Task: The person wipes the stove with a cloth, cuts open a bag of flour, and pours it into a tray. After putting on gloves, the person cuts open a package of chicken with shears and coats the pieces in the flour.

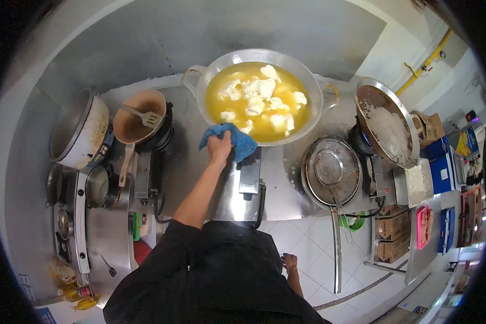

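Observation:
My left hand point(220, 148) is closed on a crumpled blue cloth point(242, 143) at the front rim of a large two-handled metal wok point(302, 136). The cloth touches or lies very near the rim. Yellow liquid point(221, 97), probably oil or melted fat, fills the wok, and several white lumps point(258, 89) float in it. Low beside my body hangs my right hand point(289, 262), away from the stove. Nothing shows in it, and its fingers look loosely apart, partly hidden by my dark clothing.
To the left are a brown pan point(125, 113) with a slotted spatula point(150, 118) and a big white pot point(86, 139). Round strainers point(329, 167) lie right, one handle jutting past the counter edge. A tilted wok point(409, 110) holds white material. Cardboard boxes point(392, 224) stand below.

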Demonstrator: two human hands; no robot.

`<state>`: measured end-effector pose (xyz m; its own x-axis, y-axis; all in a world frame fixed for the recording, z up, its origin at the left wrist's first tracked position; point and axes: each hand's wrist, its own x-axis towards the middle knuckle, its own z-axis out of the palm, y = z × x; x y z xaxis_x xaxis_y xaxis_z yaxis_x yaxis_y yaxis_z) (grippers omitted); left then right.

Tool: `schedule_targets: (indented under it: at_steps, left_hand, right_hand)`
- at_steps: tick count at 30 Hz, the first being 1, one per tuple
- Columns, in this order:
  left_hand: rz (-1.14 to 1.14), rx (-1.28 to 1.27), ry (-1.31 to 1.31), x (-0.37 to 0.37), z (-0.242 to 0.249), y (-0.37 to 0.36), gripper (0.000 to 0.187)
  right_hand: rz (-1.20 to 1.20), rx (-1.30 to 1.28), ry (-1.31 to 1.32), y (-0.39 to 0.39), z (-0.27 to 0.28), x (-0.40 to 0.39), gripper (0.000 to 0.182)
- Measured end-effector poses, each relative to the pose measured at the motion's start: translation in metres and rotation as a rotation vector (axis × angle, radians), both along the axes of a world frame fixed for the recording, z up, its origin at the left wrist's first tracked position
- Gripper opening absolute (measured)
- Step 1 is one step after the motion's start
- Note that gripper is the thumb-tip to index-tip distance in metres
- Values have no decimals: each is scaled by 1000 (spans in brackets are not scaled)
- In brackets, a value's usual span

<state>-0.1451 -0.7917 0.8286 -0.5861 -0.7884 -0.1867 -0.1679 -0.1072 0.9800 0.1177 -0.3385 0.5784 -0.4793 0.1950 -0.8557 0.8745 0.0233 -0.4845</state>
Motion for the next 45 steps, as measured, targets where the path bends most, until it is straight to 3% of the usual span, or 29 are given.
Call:
schedule_targets:
  at_steps: [3, 8, 12, 15, 19, 22, 25, 27, 29, 30, 32, 33, 34, 35, 37, 40, 41, 45]
  left_hand:
    - [0, -176, -44, 1, -26, -7, 19]
    - [65, -276, 24, -14, -40, -8, 24]
    - [62, -225, -35, -8, -23, -3, 26]
    - [25, -289, -53, -10, -31, -9, 27]
    - [24, -343, 7, -17, -32, -12, 27]
    - [-19, -264, 16, -6, -23, -10, 27]
    - [-43, -237, 43, -8, -8, -10, 27]
    - [-33, -345, 96, -10, -35, -14, 30]
    - [-56, -200, 161, -2, -24, -7, 31]
    - [-60, -128, 203, -1, -17, -5, 31]
    - [-63, -118, 188, -1, -20, -7, 31]
    - [-58, -105, 195, -1, -15, -5, 31]
    - [-54, -92, 199, 1, -12, -5, 31]
    - [-56, -90, 181, 3, -9, -5, 31]
    - [-64, -85, 149, 4, -5, -6, 31]
    - [-111, -96, 167, 2, -12, -11, 30]
    - [-106, -64, 199, 2, -10, -12, 28]
    - [-86, -45, 174, -2, -13, -13, 29]
  right_hand:
    - [40, -137, 69, 7, -24, 11, 12]
    - [185, 6, 119, -5, -12, 12, 20]
    - [104, -98, 104, -2, -26, 19, 22]
    - [223, 107, 64, -15, -16, 23, 20]
    - [257, 147, 100, -19, -12, 28, 14]
    - [541, 208, 304, -13, -33, 42, 32]
    - [581, 136, 261, -18, -33, 31, 33]
    - [507, 117, 311, -48, -25, 6, 33]
    - [445, 79, 384, -104, 4, -36, 34]
    - [538, -1, 469, -121, -8, -61, 33]
    - [354, -186, 402, -187, 56, -99, 42]
    - [376, -130, 457, -211, 68, -114, 46]
    - [427, -146, 327, -223, 59, -131, 54]
    - [482, 554, 751, -246, 8, -134, 70]
    - [608, 844, 679, -297, 68, -135, 87]
    - [414, 1034, 833, -351, 120, -139, 94]
    - [434, 970, 795, -356, 128, -148, 89]
    - [433, 1093, 963, -353, 99, -165, 73]
